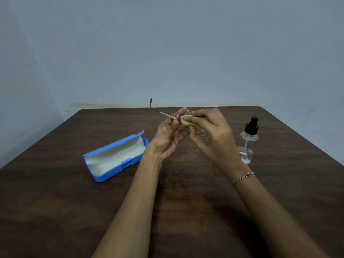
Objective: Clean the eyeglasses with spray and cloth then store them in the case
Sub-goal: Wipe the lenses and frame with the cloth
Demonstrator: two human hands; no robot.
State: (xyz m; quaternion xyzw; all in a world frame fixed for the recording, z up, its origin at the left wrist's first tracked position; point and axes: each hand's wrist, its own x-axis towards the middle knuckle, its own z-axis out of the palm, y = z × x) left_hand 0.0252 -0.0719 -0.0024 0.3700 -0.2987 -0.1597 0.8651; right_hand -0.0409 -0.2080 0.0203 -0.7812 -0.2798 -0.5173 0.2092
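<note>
Both hands hover above the far middle of the table (74, 202): the left hand (168, 135) pinches the glasses (164, 114) at the hinge, palm toward the person, and the right hand (212, 131) pinches the cloth (187, 121) onto a lens. Wiping seems the step in hand. Next, I'd say, the temples need folding to fit the open case (113, 155) toward the left edge.

1. Dark brown wood-grain table (55, 211) with rounded far corners, which filled the near and middle ground.
2. Plain pale blue-grey painted wall (167, 43), which stood behind the table's far edge.
3. Yellowish-brown stain band (104, 105), which ran low on the wall, far left of centre.
4. Small dark scuff marks (20, 135), low on the wall at far left.
5. Braided pink-and-white thread bracelet (243, 177), worn on a forearm, right of centre.
</note>
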